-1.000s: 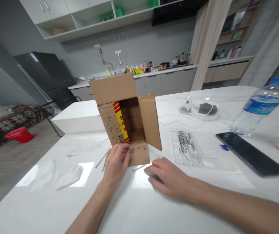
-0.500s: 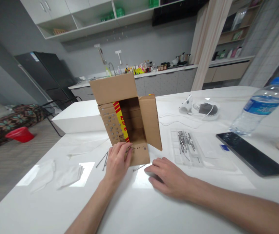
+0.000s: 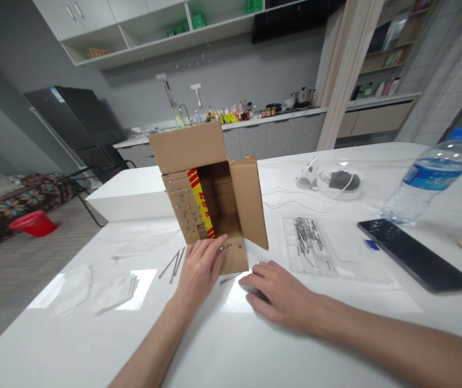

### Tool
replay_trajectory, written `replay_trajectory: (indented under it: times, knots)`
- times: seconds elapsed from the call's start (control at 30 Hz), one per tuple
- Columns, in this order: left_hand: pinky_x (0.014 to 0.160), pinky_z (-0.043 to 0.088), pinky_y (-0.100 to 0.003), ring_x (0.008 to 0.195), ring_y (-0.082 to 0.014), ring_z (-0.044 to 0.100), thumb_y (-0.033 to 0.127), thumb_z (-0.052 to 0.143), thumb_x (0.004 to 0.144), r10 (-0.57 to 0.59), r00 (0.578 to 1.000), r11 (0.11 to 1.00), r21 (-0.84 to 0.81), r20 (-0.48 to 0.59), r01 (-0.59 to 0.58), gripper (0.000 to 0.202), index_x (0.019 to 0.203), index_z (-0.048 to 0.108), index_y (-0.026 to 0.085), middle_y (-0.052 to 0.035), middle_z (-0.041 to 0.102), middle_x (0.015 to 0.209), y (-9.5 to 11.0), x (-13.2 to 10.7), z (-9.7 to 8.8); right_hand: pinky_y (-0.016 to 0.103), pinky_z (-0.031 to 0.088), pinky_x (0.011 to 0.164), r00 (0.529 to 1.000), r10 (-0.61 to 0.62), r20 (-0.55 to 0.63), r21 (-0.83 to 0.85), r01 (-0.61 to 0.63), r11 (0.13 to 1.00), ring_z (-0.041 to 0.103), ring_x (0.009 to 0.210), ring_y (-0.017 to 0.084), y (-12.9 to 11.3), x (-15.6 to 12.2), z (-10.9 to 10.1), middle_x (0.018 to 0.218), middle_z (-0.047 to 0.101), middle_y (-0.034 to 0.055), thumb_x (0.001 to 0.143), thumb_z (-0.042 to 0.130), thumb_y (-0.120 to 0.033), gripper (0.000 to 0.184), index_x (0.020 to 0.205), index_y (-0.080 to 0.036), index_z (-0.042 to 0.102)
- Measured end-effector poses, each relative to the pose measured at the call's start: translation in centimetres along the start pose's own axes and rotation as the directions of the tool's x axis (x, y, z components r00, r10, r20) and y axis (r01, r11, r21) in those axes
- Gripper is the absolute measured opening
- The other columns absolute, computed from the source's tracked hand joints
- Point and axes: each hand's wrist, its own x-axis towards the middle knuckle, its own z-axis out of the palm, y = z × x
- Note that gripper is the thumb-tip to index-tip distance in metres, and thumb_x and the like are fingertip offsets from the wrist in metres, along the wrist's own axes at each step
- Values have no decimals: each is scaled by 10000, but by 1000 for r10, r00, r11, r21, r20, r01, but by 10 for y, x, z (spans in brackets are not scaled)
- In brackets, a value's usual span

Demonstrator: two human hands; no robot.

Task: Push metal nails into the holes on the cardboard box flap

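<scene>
An open cardboard box (image 3: 214, 194) stands on its side on the white table (image 3: 231, 345), with red-and-yellow tape inside and several nail heads in its left and bottom flaps. My left hand (image 3: 200, 267) rests against the bottom flap, its fingers stretched out over the nail heads there, pinching nothing. To its right, my right hand (image 3: 275, 291) lies palm down on the table with fingers apart. One loose nail (image 3: 231, 278) lies just off its fingertips. Two more loose nails (image 3: 172, 264) lie left of my left hand.
A clear plastic tray (image 3: 336, 253) holds several nails to the right of the box. Beyond it are a black phone (image 3: 416, 256), a water bottle (image 3: 433, 180) and a white corded device (image 3: 336, 180). Tissues (image 3: 93, 291) lie at left, a white box (image 3: 129, 196) behind them.
My left hand has slid right along the bottom flap and its fingers went from pinching a nail to lying stretched over the flap. My right hand has not moved.
</scene>
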Motion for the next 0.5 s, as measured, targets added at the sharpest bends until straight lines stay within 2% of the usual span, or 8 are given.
replay_trajectory:
  times: [0.13, 0.2, 0.5]
  knots:
    - [758, 429, -321, 769, -164, 638, 174, 563, 982, -53, 998, 998, -19, -40, 52, 27, 983, 556, 201, 0, 699, 860, 0, 1, -2, 357, 362, 808, 1000, -1, 3, 1, 1, 1000, 568, 879, 209, 0, 0, 0, 907, 638, 57, 929, 571, -204, 194, 1088, -177, 679]
    - [752, 416, -320, 778, -166, 634, 167, 558, 984, -46, 999, 999, 0, -27, 46, 72, 927, 548, 210, 5, 702, 858, -1, 1, -2, 355, 361, 808, 1000, -3, 2, 0, 3, 1000, 567, 878, 208, 0, 0, 0, 909, 638, 56, 930, 571, -203, 191, 1086, -179, 678]
    - [781, 416, -348, 888, -205, 632, 183, 582, 965, -56, 998, 997, 54, 18, 55, 67, 986, 641, 206, -39, 727, 985, 0, 1, -3, 348, 357, 802, 1000, -4, -8, 1, 4, 1000, 556, 865, 199, -1, -1, 0, 897, 630, 45, 927, 572, -193, 178, 1073, -185, 673]
